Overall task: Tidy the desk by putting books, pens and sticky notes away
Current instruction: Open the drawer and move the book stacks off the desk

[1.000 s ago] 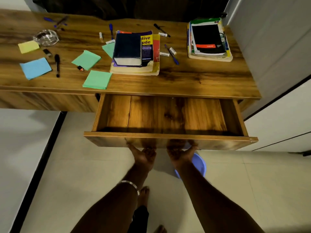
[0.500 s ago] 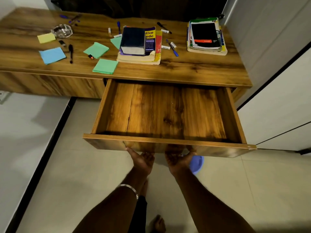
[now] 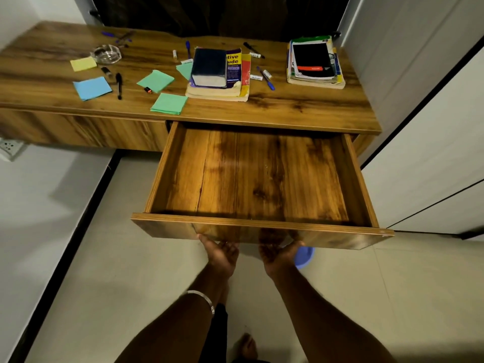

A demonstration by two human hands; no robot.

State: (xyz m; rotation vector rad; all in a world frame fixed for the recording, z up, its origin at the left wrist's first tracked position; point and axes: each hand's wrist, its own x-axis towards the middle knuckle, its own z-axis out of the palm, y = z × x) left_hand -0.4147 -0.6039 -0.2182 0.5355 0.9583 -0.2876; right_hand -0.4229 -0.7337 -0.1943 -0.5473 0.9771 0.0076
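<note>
Left hand (image 3: 221, 254), palm up, reaches under the front panel of the drawer (image 3: 264, 233), its fingers hidden beneath the lower edge, so how tightly they hook it cannot be told; a bangle (image 3: 203, 299) circles that forearm. Right hand (image 3: 279, 254) sits just beside it, also palm up under the panel, fingertips likewise out of sight. The drawer stands pulled well out from the desk (image 3: 301, 111), showing only its bare wood floor. On the desk, far left, a glass dish (image 3: 106, 54) sits beside a yellow note (image 3: 83, 64); what it holds cannot be made out. Nearer lie a blue note (image 3: 92, 87) and a black pen (image 3: 119, 85). Then green notes (image 3: 169, 104) near the desk's front edge, above the drawer's left corner. A book stack (image 3: 218, 74) stands mid-desk, a dark book on top, a blue pen (image 3: 265, 78) just right of it. A second stack (image 3: 314, 62) sits far right. A blue bowl (image 3: 303, 256) shows on the floor behind the right hand
</note>
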